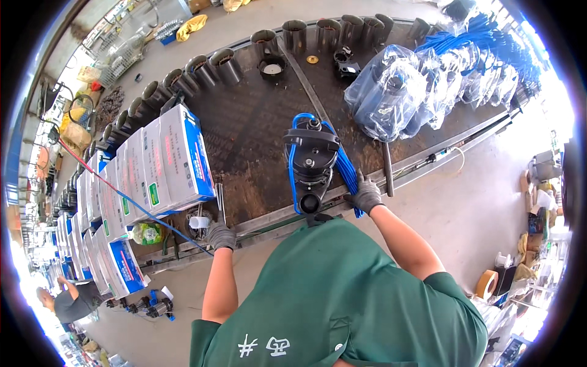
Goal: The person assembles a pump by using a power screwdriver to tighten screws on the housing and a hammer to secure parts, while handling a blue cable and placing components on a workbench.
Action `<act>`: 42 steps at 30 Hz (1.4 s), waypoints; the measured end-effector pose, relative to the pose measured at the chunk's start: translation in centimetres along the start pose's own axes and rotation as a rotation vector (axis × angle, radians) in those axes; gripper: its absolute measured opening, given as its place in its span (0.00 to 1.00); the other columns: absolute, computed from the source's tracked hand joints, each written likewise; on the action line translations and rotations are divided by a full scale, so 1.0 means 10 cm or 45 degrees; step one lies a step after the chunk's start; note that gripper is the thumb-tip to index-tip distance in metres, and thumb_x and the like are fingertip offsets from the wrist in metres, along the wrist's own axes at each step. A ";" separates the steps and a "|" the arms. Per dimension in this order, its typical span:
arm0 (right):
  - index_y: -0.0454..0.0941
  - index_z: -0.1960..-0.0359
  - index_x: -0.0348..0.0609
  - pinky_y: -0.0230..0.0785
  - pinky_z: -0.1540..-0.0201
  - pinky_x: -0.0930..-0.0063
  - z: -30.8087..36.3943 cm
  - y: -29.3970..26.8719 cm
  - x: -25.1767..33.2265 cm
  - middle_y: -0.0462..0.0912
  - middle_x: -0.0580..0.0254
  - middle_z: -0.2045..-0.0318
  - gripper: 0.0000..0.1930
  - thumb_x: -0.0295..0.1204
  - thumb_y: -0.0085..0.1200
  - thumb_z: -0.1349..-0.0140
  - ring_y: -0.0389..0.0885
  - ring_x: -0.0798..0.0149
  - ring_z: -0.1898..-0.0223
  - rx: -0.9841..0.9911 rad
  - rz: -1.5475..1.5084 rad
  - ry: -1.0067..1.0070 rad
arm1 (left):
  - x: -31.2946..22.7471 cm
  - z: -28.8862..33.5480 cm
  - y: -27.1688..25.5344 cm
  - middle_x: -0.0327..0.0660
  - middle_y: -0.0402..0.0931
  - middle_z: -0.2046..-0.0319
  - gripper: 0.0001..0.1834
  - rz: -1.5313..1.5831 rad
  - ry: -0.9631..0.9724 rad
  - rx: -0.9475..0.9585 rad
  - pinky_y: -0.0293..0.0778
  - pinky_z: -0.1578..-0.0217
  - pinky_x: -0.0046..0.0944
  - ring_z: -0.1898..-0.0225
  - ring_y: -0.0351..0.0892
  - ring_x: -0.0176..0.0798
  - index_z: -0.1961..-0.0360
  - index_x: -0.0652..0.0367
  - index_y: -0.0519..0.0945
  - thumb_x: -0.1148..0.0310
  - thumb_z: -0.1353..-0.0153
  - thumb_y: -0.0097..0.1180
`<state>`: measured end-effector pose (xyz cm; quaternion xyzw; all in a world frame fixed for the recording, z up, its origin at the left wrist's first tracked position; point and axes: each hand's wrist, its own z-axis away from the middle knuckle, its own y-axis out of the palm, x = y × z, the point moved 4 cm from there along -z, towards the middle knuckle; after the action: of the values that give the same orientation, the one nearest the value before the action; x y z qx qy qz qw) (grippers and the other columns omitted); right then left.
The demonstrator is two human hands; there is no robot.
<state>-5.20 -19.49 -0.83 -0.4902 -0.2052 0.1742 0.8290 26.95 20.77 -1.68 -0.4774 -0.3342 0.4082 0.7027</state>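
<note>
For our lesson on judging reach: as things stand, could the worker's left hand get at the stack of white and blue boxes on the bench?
Probably yes. The left hand rests at the bench edge just below the nearest of the white and blue boxes, with only small clutter between.

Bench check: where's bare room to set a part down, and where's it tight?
Free: the dark bench top between the boxes and the black pump, up to the row of cylinders. Smaller patch between pump and bagged units. Crowded: the front edge, where the left hand and right hand sit, and the right end.
</note>
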 end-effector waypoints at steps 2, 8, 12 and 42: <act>0.51 0.24 0.46 0.74 0.40 0.53 -0.17 0.06 -0.05 0.70 0.38 0.36 0.57 0.51 0.72 0.52 0.78 0.43 0.41 0.032 0.001 0.020 | -0.09 0.12 -0.12 0.59 0.79 0.51 0.37 0.043 -0.064 0.054 0.75 0.48 0.57 0.48 0.80 0.60 0.29 0.48 0.67 0.58 0.41 0.61; 0.82 0.53 0.36 0.77 0.53 0.61 -0.49 0.29 -0.46 0.87 0.52 0.63 0.21 0.28 0.64 0.51 0.85 0.56 0.61 0.224 -1.168 -0.088 | -0.64 0.63 -0.21 0.55 0.81 0.57 0.24 0.471 0.116 -0.267 0.77 0.53 0.53 0.52 0.81 0.58 0.41 0.56 0.78 0.63 0.39 0.62; 0.76 0.51 0.35 0.76 0.53 0.67 -0.15 0.05 -0.63 0.83 0.59 0.60 0.24 0.19 0.62 0.54 0.81 0.65 0.60 0.291 -1.525 -0.233 | -1.67 1.17 -0.79 0.52 0.81 0.56 0.16 0.921 0.633 -0.200 0.77 0.52 0.47 0.53 0.82 0.53 0.49 0.61 0.82 0.70 0.38 0.62; 0.80 0.46 0.37 0.79 0.53 0.61 -0.11 -0.32 -0.63 0.85 0.45 0.55 0.23 0.35 0.64 0.41 0.86 0.49 0.55 0.489 -0.486 -0.877 | -1.51 2.27 -0.56 0.60 0.80 0.56 0.46 1.097 0.184 0.100 0.79 0.57 0.54 0.56 0.83 0.62 0.27 0.50 0.61 0.73 0.51 0.61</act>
<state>-9.79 -24.88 0.43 -0.1937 -0.5206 0.2063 0.8056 2.21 15.12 9.71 -0.5735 -0.0389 0.6419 0.5075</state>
